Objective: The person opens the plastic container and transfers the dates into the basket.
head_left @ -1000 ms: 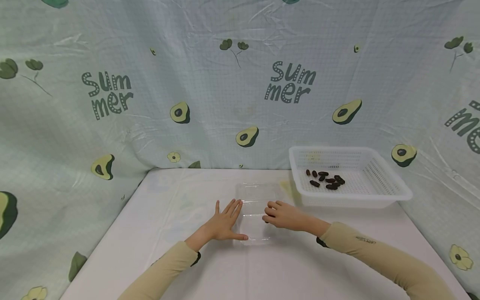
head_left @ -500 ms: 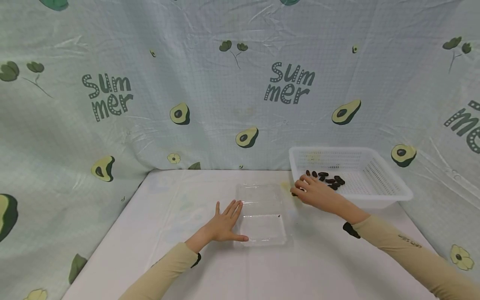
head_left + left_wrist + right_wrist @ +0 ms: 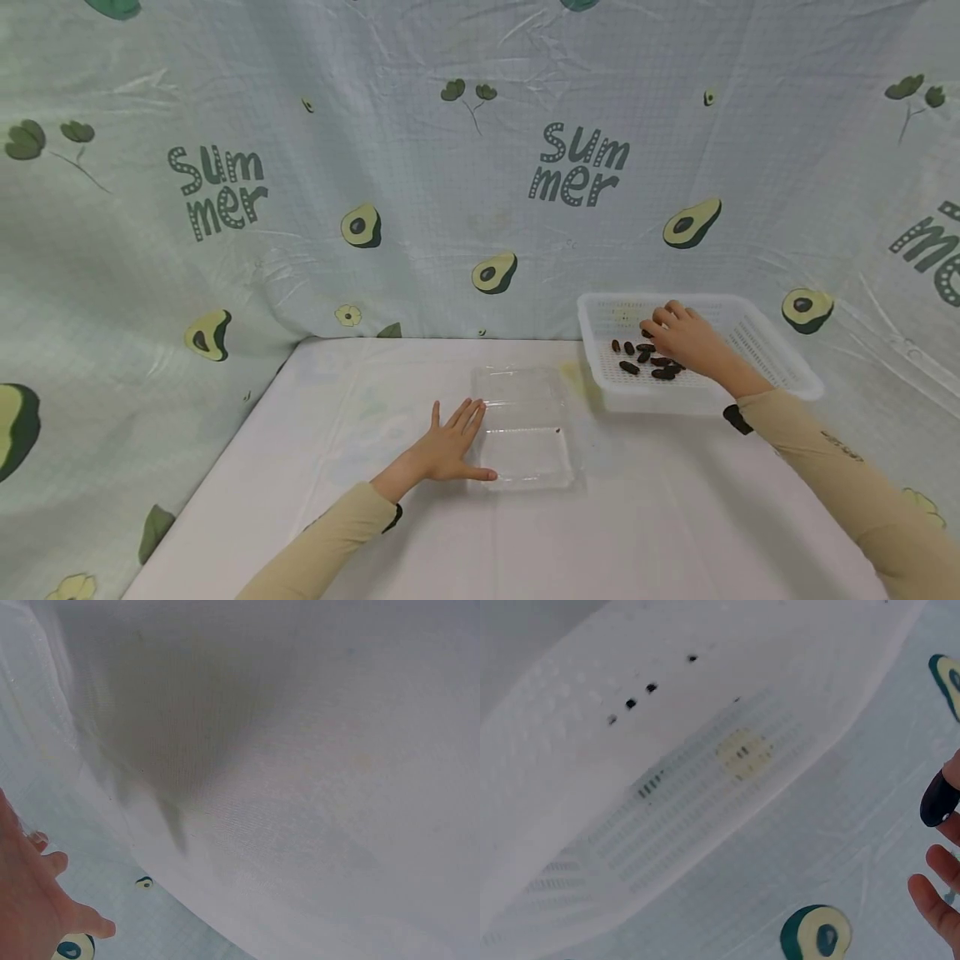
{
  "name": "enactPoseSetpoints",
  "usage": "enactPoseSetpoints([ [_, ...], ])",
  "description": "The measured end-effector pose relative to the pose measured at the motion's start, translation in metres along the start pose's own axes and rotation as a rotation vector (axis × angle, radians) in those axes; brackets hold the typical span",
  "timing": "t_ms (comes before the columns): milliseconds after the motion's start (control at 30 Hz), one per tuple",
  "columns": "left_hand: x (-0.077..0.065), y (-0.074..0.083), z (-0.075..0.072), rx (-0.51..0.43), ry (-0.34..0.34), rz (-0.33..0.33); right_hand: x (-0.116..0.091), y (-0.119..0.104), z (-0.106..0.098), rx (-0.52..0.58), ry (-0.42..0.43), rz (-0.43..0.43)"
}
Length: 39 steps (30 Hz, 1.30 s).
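My left hand (image 3: 447, 444) lies with spread fingers along the left side of a clear plastic clamshell box (image 3: 525, 458), which stands open, its lid folded back. Part of that hand shows in the left wrist view, fingers (image 3: 94, 921) extended. Over the white perforated basket (image 3: 776, 390) at the right is my right hand (image 3: 686, 342). Between its thumb and fingers it pinches a dark, glossy, oval date (image 3: 939, 799), clear in the right wrist view. Several more dates (image 3: 630, 367) lie on the basket floor beneath and left of the hand.
A white cloth covers the table (image 3: 420, 542). Behind it hangs a pale curtain (image 3: 420, 167) printed with avocados and lettering. A tiny dark speck (image 3: 557, 431) shows at the clear box's back right.
My right hand has moved from over the clear box, right and back, to above the basket, with a dark date at its fingertips. The left hand has kept its place.
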<state>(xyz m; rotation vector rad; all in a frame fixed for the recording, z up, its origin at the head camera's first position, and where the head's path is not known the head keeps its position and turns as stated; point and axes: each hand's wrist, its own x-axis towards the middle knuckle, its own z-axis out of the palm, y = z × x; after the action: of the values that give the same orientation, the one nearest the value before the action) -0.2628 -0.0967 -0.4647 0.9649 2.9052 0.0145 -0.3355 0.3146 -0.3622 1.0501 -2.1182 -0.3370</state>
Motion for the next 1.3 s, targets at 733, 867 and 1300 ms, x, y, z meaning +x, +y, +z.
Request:
enactPoseSetpoints([
  [733,-0.003,-0.001,-0.002,0.019,-0.008,0.010,-0.014,0.061,0.038,-0.186,-0.131,0.184],
  [867,-0.002,-0.001,-0.002,0.026,-0.008,0.007,-0.014,0.062,0.041,-0.208,-0.224,0.229],
  [1300,0.000,-0.002,0.001,0.038,-0.004,0.006,-0.013,0.063,0.043,-0.217,-0.379,0.316],
])
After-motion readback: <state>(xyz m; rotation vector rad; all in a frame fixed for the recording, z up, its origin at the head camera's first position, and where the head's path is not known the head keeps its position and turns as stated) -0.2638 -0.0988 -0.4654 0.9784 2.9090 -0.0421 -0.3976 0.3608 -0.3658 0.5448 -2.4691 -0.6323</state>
